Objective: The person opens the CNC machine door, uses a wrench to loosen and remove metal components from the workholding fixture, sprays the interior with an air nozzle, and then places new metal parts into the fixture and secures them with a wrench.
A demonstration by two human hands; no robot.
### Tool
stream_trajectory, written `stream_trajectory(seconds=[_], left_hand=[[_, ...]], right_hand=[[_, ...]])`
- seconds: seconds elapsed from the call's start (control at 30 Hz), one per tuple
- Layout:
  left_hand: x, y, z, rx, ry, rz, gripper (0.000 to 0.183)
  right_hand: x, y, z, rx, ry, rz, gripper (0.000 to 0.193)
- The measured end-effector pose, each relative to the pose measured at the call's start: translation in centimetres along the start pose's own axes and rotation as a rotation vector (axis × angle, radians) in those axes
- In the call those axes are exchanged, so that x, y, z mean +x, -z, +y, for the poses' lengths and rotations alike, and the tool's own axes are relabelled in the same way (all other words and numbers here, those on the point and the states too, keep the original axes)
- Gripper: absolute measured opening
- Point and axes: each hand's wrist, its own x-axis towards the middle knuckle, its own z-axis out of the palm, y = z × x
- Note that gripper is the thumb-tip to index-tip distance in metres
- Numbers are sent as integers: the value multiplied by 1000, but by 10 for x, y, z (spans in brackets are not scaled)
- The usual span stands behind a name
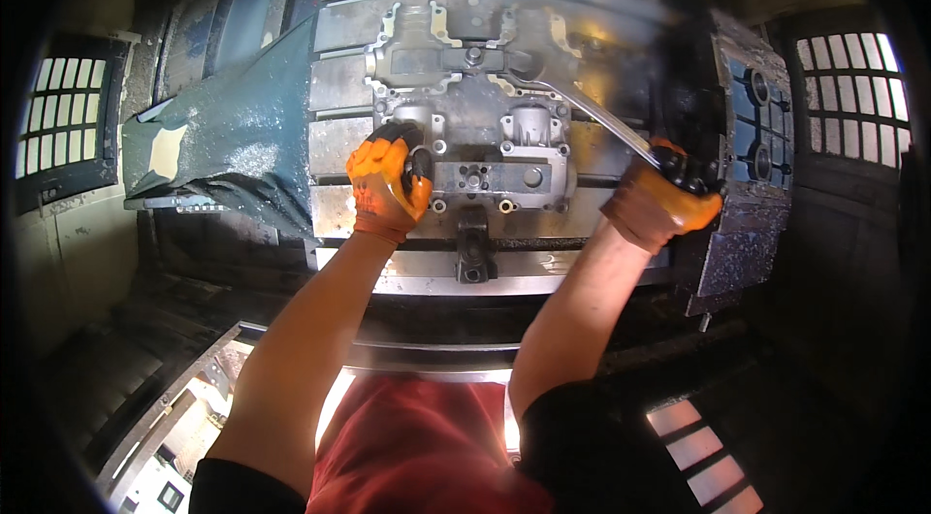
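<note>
In the head view, the right hand (669,189), in an orange and black glove, is gripping the lower end of a long metal rod (601,116), its fingers closing around it. The rod is slanting up and to the left, and its far end is reaching over the grey metal casting (475,116), just beside the bolt (473,56) of the upper bar (441,60). Whether that end is touching anything is too blurred to tell.

The left hand (388,175), in a matching glove, is resting at the left side of the casting, near the left end of the lower bar (509,177). Its fingers are curling downward; I cannot tell whether they are pinching anything.

The casting is lying in the middle of a slotted metal table (341,136), and the two bars are lying across it, one above the other. A black block (473,247) is sitting on the table just below the casting. A blue-grey cover (233,141) is spreading out to the left, while a blue plate (756,121) with two round holes is standing at the right, beyond the right hand. Barred windows (68,107) are glowing on both sides.
</note>
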Motion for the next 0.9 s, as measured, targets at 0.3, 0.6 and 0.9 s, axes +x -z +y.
stream_trajectory(seconds=[0.3, 0.6, 0.9], left_hand=[[2, -1, 1, 21, 57, -117, 25], [1, -10, -5, -61, 55, -61, 42], [3, 6, 4, -5, 96, -131, 38]], right_hand=[[-96, -23, -6, -186, 17, 113, 38], [63, -149, 56, 1238, -1060, -536, 39], [-105, -222, -164, 50, 324, -1734, 33]])
